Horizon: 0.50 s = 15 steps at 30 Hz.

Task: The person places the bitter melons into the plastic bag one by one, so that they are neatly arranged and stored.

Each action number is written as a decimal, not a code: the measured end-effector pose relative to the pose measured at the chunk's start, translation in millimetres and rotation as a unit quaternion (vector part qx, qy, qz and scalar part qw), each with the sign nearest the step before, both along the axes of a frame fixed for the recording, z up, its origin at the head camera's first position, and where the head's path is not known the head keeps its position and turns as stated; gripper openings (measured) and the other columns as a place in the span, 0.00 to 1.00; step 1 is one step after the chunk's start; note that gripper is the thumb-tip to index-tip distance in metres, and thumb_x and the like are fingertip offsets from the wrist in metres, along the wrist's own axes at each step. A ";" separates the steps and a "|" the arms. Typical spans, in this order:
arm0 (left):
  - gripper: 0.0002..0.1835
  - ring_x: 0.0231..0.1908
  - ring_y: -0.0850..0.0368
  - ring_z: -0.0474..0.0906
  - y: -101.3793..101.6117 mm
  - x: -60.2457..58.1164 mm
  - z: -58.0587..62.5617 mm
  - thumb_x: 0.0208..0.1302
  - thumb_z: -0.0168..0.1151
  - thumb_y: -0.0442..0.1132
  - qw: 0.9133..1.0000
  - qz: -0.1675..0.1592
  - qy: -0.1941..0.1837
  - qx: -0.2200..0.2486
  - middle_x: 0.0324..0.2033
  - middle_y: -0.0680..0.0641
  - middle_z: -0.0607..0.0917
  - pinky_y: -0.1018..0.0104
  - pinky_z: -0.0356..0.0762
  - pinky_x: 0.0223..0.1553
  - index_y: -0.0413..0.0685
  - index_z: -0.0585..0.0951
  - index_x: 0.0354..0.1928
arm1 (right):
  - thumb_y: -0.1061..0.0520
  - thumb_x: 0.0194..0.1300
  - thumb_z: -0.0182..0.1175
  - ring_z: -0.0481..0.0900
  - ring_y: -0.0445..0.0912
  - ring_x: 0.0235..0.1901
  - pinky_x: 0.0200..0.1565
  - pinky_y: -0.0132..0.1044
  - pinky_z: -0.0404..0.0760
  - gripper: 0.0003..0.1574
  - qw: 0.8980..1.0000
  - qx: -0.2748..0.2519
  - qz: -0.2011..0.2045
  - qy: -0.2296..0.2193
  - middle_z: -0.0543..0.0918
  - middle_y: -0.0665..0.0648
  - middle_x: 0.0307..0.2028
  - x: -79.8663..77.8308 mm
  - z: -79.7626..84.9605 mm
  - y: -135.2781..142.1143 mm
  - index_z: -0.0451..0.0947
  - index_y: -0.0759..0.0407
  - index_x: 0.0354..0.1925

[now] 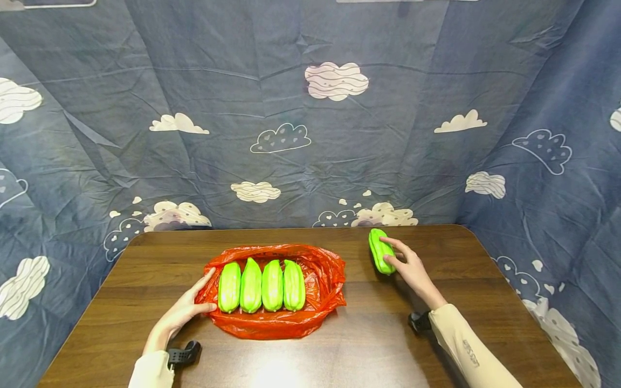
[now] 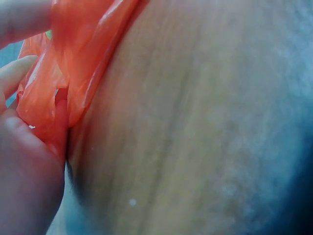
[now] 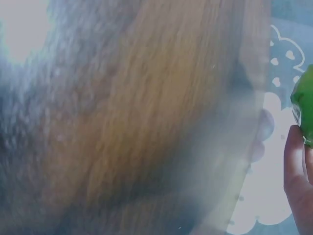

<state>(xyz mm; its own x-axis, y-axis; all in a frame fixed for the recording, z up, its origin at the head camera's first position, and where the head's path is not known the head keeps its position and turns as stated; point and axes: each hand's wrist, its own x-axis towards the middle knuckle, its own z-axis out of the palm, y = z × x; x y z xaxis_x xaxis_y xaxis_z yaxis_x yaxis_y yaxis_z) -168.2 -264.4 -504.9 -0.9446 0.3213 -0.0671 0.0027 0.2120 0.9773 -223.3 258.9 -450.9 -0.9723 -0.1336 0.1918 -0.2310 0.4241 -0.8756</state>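
Near the far edge on the right, my right hand (image 1: 409,267) grips a green, ridged, elongated fruit (image 1: 380,251) with thumb and fingers. Part of that fruit (image 3: 304,105) shows at the right wrist view's edge, above the fingertips. On the left, an opened red plastic bag (image 1: 271,326) lies on the table with its rim spread wide. Several similar green fruits (image 1: 250,286) lie side by side in it. My left hand (image 1: 181,310) holds the bag's left rim; in the left wrist view, red plastic (image 2: 90,54) runs between its fingers.
The brown wooden table (image 1: 368,345) reflects a bright glare near its front. Behind it and at both sides hangs a dark blue cloth (image 1: 271,178) with cloud prints. A dark device (image 1: 184,354) is strapped to the left wrist, another (image 1: 419,322) to the right.
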 end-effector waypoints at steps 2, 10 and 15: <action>0.47 0.59 0.51 0.58 0.0 -0.2 -0.1 0.59 0.62 0.29 1.000 0.000 -0.001 -0.002 0.71 0.29 0.43 0.76 0.64 0.50 0.44 0.46 0.75 | 0.65 0.66 0.56 0.73 0.63 0.50 0.40 0.37 0.74 0.28 1.000 -0.003 0.004 0.000 0.69 0.72 0.60 -1.1 -4.2 -0.4 0.67 0.67 0.63; 0.47 0.61 0.51 0.57 -0.2 -0.6 -0.7 0.59 0.62 0.29 1.000 0.002 -0.010 -0.001 0.71 0.30 0.42 0.77 0.64 0.51 0.46 0.46 0.75 | 0.62 0.68 0.55 0.72 0.59 0.51 0.45 0.36 0.72 0.26 0.999 -0.012 0.022 0.025 0.71 0.68 0.60 -0.7 -12.2 -7.3 0.69 0.61 0.63; 0.47 0.63 0.41 0.54 0.6 0.3 -0.2 0.58 0.61 0.28 1.000 0.002 -0.008 0.008 0.71 0.29 0.42 0.77 0.65 0.50 0.45 0.45 0.75 | 0.63 0.69 0.53 0.66 0.55 0.58 0.52 0.37 0.66 0.24 0.998 -0.016 0.039 0.042 0.71 0.63 0.62 3.5 -9.5 -16.5 0.71 0.62 0.63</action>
